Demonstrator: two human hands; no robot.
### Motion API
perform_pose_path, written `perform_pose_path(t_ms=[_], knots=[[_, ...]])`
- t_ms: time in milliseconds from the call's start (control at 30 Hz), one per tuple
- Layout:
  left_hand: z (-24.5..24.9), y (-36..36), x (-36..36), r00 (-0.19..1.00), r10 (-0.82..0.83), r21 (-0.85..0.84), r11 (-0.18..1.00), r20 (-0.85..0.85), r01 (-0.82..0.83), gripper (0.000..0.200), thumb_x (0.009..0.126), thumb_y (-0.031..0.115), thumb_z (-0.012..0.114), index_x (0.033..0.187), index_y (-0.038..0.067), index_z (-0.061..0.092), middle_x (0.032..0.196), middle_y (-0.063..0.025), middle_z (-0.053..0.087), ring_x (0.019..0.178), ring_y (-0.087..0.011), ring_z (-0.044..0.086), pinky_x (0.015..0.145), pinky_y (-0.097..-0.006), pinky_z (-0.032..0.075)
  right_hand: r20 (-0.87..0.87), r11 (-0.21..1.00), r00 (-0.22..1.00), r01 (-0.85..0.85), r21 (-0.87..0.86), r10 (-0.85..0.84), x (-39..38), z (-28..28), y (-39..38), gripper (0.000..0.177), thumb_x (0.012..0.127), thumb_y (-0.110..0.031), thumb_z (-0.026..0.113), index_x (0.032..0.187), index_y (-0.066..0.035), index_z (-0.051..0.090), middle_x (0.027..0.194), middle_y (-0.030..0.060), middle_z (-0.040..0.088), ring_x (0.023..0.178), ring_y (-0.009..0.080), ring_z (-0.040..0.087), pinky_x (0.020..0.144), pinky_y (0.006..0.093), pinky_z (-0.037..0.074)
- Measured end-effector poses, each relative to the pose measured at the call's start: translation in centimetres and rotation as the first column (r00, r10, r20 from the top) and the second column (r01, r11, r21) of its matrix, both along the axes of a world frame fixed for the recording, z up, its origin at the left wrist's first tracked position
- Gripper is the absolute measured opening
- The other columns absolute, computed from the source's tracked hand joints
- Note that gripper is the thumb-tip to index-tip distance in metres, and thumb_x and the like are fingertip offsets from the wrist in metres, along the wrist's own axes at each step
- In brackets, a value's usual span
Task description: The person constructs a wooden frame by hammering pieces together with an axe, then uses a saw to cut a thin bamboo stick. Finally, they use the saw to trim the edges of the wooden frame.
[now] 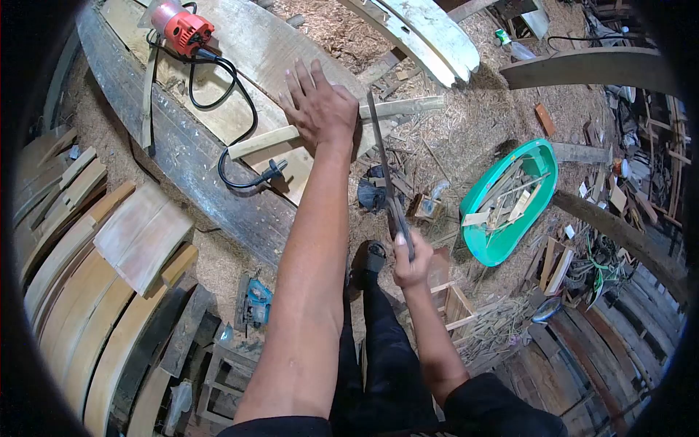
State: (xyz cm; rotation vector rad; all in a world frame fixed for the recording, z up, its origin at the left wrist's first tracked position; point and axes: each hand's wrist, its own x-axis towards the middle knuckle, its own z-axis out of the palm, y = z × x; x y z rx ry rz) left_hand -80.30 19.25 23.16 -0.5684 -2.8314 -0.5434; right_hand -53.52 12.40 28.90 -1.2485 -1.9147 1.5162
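Note:
My left hand (320, 109) lies with its fingers stretched out over a narrow wooden strip (266, 140), palm pressed down on it. The strip lies across wide planks (273, 51) and sticks out past their right edge. My right hand (411, 258) is wrapped around the handle of a handsaw (384, 156), its long dark blade seen almost edge-on. Just right of my left hand, the blade's far end crosses the strip. The saw's teeth are too fine to make out here.
A red power tool (186, 30) with a black cord and plug (271, 170) rests on the planks. To the right stands a green tub (495, 247) of wood scraps. A blue power tool (256, 300) sits on the sawdust floor, near stacked curved boards (80, 306) at left.

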Motion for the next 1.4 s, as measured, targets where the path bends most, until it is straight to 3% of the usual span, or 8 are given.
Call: perform_pose_path(t_ms=[167, 400, 567, 800, 1000, 1167, 1200, 1400], knots=[[0.5, -0.2, 0.2, 1.000, 0.006, -0.015, 1.000, 0.002, -0.006, 0.054, 0.083, 0.022, 0.050, 0.137, 0.014, 0.049, 0.151, -0.0089, 0.039, 0.143, -0.0290, 0.031, 0.115, -0.0544, 0.021, -0.042, 0.998, 0.999, 0.009, -0.057, -0.011, -6.8, -0.6, 4.8, 0.029, 0.092, -0.022, 0.060, 0.072, -0.002, 0.054, 0.055, 0.0005, 0.044, 0.052, 0.0092, 0.042, 0.048, 0.0293, 0.034], [0.3, 0.0, 0.2, 1.000, -0.002, -0.018, 1.000, -0.022, 0.001, 0.054, 0.083, 0.022, 0.051, 0.136, 0.014, 0.049, 0.150, -0.0096, 0.039, 0.143, -0.0292, 0.031, 0.113, -0.0551, 0.022, -0.002, 1.000, 1.000, 0.027, -0.012, -0.027, 0.5, 0.0, -0.7, 0.029, 0.094, -0.021, 0.057, 0.073, -0.002, 0.054, 0.056, 0.0016, 0.045, 0.054, 0.0090, 0.042, 0.048, 0.0293, 0.035], [0.0, -0.2, 0.1, 0.999, 0.001, -0.019, 1.000, -0.045, -0.002, 0.052, 0.083, 0.022, 0.051, 0.135, 0.014, 0.050, 0.150, -0.0097, 0.040, 0.143, -0.0294, 0.031, 0.113, -0.0545, 0.023, 0.003, 0.997, 1.000, 0.017, -0.076, -0.017, -6.2, -0.5, 4.0, 0.025, 0.092, -0.021, 0.059, 0.077, -0.001, 0.059, 0.058, 0.0025, 0.048, 0.055, 0.0091, 0.046, 0.050, 0.0289, 0.037], [0.2, 0.0, 0.1, 0.999, 0.003, -0.017, 1.000, -0.050, -0.004, 0.052, 0.083, 0.022, 0.051, 0.134, 0.014, 0.051, 0.149, -0.0087, 0.041, 0.141, -0.0297, 0.034, 0.112, -0.0538, 0.025, -0.031, 0.997, 0.997, 0.075, 0.002, -0.075, -0.3, 0.1, -0.7, 0.028, 0.093, -0.022, 0.059, 0.074, -0.002, 0.057, 0.057, 0.0043, 0.048, 0.053, 0.0106, 0.045, 0.049, 0.0311, 0.037], [0.0, 0.0, 0.1, 0.998, 0.004, -0.018, 1.000, -0.063, -0.005, 0.052, 0.083, 0.022, 0.051, 0.134, 0.014, 0.051, 0.150, -0.0088, 0.041, 0.140, -0.0297, 0.035, 0.111, -0.0542, 0.026, 0.007, 0.998, 1.000, 0.013, -0.064, -0.012, -5.4, -0.7, 3.4, 0.022, 0.092, -0.019, 0.059, 0.079, -0.001, 0.062, 0.056, 0.0043, 0.047, 0.053, 0.0104, 0.049, 0.050, 0.0303, 0.039], [0.2, 0.2, -0.3, 0.999, 0.014, -0.003, 1.000, -0.042, -0.015, 0.053, 0.082, 0.022, 0.052, 0.135, 0.014, 0.051, 0.151, -0.0084, 0.040, 0.141, -0.0295, 0.035, 0.112, -0.0540, 0.025, -0.004, 0.998, 0.998, 0.060, -0.004, -0.060, 1.0, 1.0, -1.7, 0.021, 0.092, -0.019, 0.060, 0.081, -0.001, 0.062, 0.056, 0.0052, 0.048, 0.053, 0.0102, 0.048, 0.050, 0.0301, 0.039], [0.0, 0.1, 0.1, 0.999, 0.010, -0.004, 1.000, -0.034, -0.010, 0.053, 0.082, 0.022, 0.052, 0.135, 0.014, 0.051, 0.151, -0.0083, 0.040, 0.141, -0.0294, 0.035, 0.112, -0.0539, 0.025, 0.021, 0.994, 0.998, 0.060, -0.086, -0.058, -0.1, 1.0, -0.7, 0.022, 0.092, -0.019, 0.059, 0.080, -0.001, 0.060, 0.056, 0.0051, 0.048, 0.053, 0.0107, 0.048, 0.050, 0.0306, 0.038], [0.0, 0.0, 0.1, 0.998, 0.011, -0.026, 1.000, -0.057, -0.012, 0.053, 0.082, 0.022, 0.051, 0.135, 0.015, 0.051, 0.150, -0.0087, 0.042, 0.141, -0.0288, 0.036, 0.113, -0.0534, 0.024, 0.034, 0.999, 0.999, 0.017, -0.039, -0.016, -5.4, -0.1, 3.2, 0.027, 0.094, -0.020, 0.058, 0.074, -0.001, 0.057, 0.056, 0.0027, 0.047, 0.053, 0.0094, 0.045, 0.049, 0.0314, 0.037]])
